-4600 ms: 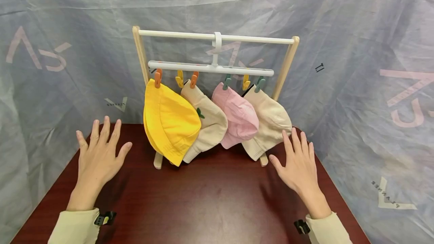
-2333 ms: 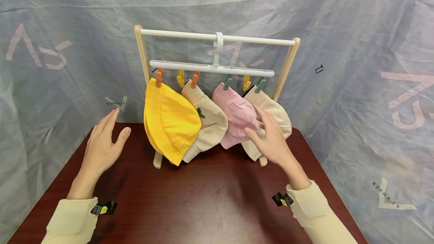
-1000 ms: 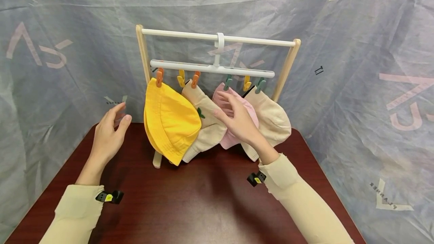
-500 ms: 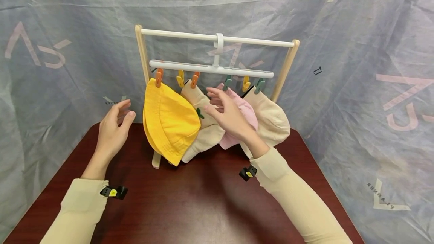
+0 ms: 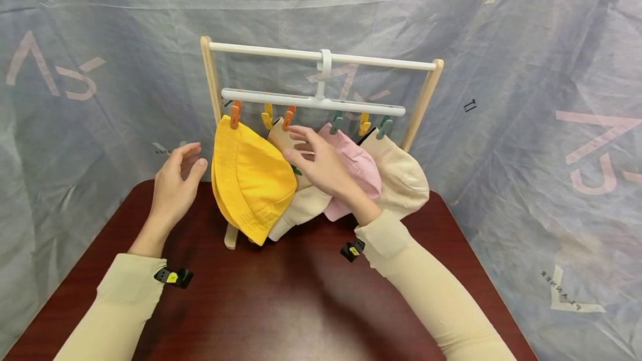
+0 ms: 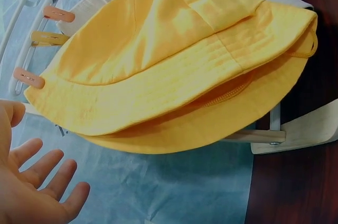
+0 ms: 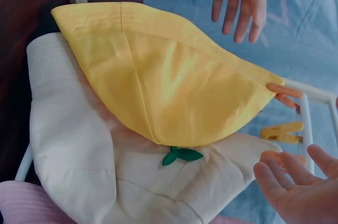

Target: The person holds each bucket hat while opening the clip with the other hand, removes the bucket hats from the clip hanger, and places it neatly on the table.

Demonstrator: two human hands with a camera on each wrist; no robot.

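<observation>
A yellow bucket hat (image 5: pixel 253 180) hangs by an orange clothespin (image 5: pixel 235 115) at the left end of a white hanger (image 5: pixel 281 97). To its left, my left hand (image 5: pixel 175 185) is in the air, fingers loosely bent, holding nothing. My right hand (image 5: pixel 323 166) is in front of the cream hat (image 5: pixel 302 208) with the green leaf (image 7: pixel 182 155), fingertips just below its orange clothespin (image 5: pixel 288 118); it holds nothing. A pink hat (image 5: pixel 358 163) hangs behind the right hand. Farthest right hangs another cream hat (image 5: pixel 403 174).
The hanger hooks over the top bar (image 5: pixel 381 60) of a wooden-legged rack (image 5: pixel 423 102) on a dark red table (image 5: pixel 281 305). Yellow clothespins (image 5: pixel 267 116) and green clothespins (image 5: pixel 384 126) also hang from it. Grey printed cloth (image 5: pixel 125 71) encloses the back and sides.
My right hand has moved left from beyond the right cream hat, past the pink hat, to the leaf hat. My left hand has risen and come closer to the yellow hat.
</observation>
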